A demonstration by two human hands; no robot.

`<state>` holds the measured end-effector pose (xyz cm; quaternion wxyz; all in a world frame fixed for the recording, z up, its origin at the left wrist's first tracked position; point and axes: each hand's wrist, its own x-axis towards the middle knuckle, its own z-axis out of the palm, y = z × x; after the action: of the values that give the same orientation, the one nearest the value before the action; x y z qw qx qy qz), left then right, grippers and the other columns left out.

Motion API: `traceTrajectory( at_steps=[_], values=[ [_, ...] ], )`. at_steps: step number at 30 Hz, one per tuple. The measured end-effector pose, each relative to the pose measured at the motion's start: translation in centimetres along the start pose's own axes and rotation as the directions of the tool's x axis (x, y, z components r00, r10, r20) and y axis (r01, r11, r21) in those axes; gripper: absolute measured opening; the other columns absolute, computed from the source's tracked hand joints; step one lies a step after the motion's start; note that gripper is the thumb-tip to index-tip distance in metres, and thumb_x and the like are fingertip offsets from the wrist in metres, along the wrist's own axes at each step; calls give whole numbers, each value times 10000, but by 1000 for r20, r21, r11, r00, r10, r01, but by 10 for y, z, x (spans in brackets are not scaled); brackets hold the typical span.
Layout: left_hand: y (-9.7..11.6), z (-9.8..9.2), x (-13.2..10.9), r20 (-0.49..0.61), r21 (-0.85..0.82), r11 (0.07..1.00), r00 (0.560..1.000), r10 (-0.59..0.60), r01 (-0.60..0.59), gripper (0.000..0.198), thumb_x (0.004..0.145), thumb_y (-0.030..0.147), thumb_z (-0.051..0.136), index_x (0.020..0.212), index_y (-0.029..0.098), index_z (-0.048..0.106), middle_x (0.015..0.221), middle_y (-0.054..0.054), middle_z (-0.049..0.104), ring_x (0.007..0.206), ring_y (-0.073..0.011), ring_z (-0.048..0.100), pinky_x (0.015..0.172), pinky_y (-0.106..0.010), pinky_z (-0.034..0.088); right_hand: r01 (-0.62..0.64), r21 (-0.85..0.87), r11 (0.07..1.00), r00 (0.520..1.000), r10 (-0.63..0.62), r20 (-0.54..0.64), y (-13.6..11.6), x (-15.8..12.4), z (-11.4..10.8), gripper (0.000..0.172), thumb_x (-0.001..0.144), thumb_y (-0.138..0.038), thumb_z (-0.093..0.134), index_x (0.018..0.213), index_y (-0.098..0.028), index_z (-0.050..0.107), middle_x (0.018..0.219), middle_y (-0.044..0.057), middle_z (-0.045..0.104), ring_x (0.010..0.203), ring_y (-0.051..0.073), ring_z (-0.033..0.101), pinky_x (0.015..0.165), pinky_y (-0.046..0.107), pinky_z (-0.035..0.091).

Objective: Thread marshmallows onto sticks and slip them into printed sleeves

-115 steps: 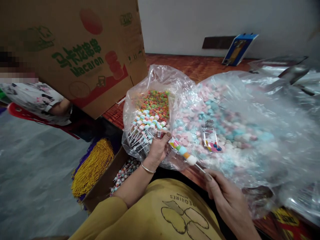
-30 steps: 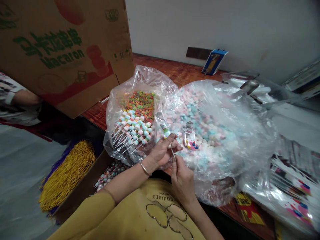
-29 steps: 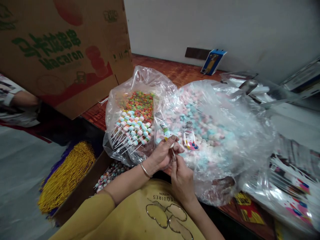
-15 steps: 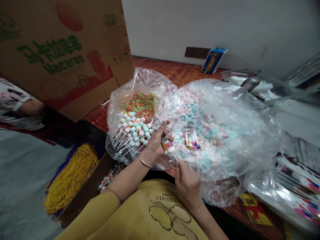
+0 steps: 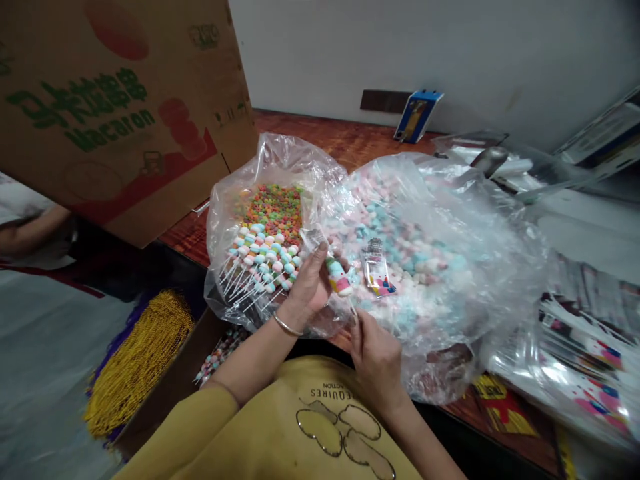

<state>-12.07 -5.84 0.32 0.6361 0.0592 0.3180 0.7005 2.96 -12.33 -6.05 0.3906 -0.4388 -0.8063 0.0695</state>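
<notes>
My left hand [image 5: 313, 280] is closed on a small printed clear packet [image 5: 341, 281], with pastel marshmallows showing inside it. Below the packet a thin white stick comes out, and my right hand [image 5: 376, 343] pinches that stick between thumb and fingers. Left of my left hand lies a pile of marshmallow skewers [image 5: 263, 257] with white sticks. Behind them a clear plastic bag [image 5: 220, 200] holds small orange and green candies [image 5: 274, 208]. A large clear bag of pink, blue and white marshmallows [image 5: 425, 247] spreads to the right, with another flat printed packet [image 5: 377, 270] on top.
A tall Macaron carton [image 5: 185, 180] stands at the left, with another person's arm [image 5: 33, 230] beyond it. Yellow fringe [image 5: 140, 360] hangs beside an open box of skewers [image 5: 220, 357]. Stacked printed packets [image 5: 590, 360] lie at right. A metal scoop [image 5: 490, 161] and blue box [image 5: 419, 117] sit behind.
My left hand has turned slightly, so the packet with the marshmallows shows more fully. My right hand still pinches the stick. The whole view has shifted a little.
</notes>
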Motion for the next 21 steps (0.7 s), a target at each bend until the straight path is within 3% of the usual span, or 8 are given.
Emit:
traceTrajectory(
  at_steps=[3, 6, 9, 11, 12, 14, 18, 21],
  values=[
    [7, 3, 4, -13, 6, 999, 999, 44, -44, 371, 717, 298, 898, 966, 151, 665, 634, 81, 518, 523, -49, 507, 563, -200, 473, 61, -75, 995, 997, -64, -42, 4, -3, 4, 271, 1024, -213, 483, 1180, -121, 685, 764, 87, 737, 538, 151, 588, 547, 297, 387],
    [2, 2, 3, -1, -30, 999, 1000, 24, -25, 359, 745, 344, 884, 921, 150, 638, 607, 96, 442, 478, -23, 429, 504, -166, 416, -133, 223, 966, 991, 126, 47, -5, -1, 5, 265, 1025, -301, 480, 1112, -164, 689, 695, 50, 686, 548, 156, 588, 534, 284, 409],
    [-11, -1, -2, 76, -43, 998, 997, -35, 38, 399, 752, 406, 875, 945, 164, 623, 620, 101, 411, 455, -10, 372, 476, -149, 378, -544, 666, 510, 836, 397, 379, -23, 5, 3, 266, 1037, -438, 470, 948, -231, 611, 532, -66, 508, 409, 114, 443, 450, 244, 384],
    [-19, -4, -7, 109, -14, 998, 992, -63, 65, 434, 739, 440, 877, 956, 170, 615, 633, 97, 417, 462, -14, 372, 476, -150, 379, -663, 739, 114, 708, 417, 570, -32, 11, 2, 317, 1022, -510, 485, 853, -246, 525, 459, -133, 345, 321, 80, 269, 399, 223, 351],
    [-23, -5, -10, 104, 8, 997, 992, -72, 72, 456, 726, 454, 882, 961, 174, 610, 642, 92, 430, 476, -22, 396, 466, -150, 370, -671, 741, 26, 680, 419, 602, -33, 13, 2, 336, 1014, -530, 491, 834, -247, 501, 450, -147, 304, 310, 72, 223, 390, 218, 346],
    [-29, -7, -15, 76, 54, 995, 993, -89, 85, 498, 696, 475, 893, 978, 179, 608, 670, 73, 478, 529, -50, 475, 443, -156, 343, -651, 740, 165, 717, 452, 530, -28, 16, 3, 331, 1011, -520, 497, 839, -238, 519, 475, -124, 375, 338, 79, 298, 419, 220, 371],
    [-32, -9, -20, 19, 76, 992, 995, -99, 97, 432, 733, 434, 875, 949, 162, 618, 706, 33, 563, 627, -96, 572, 533, -193, 438, -353, 327, 877, 936, 334, 116, -4, 9, 10, 278, 1027, -393, 485, 1008, -181, 663, 719, 40, 669, 563, 151, 574, 532, 253, 403],
    [-30, -9, -20, -14, 57, 995, 997, -81, 82, 352, 769, 376, 857, 896, 158, 612, 708, 29, 575, 652, -99, 585, 658, -238, 504, -190, 74, 979, 982, 191, -8, 7, 3, 12, 294, 1023, -332, 488, 1081, -138, 701, 675, 72, 669, 553, 167, 578, 535, 272, 387]
  ],
)
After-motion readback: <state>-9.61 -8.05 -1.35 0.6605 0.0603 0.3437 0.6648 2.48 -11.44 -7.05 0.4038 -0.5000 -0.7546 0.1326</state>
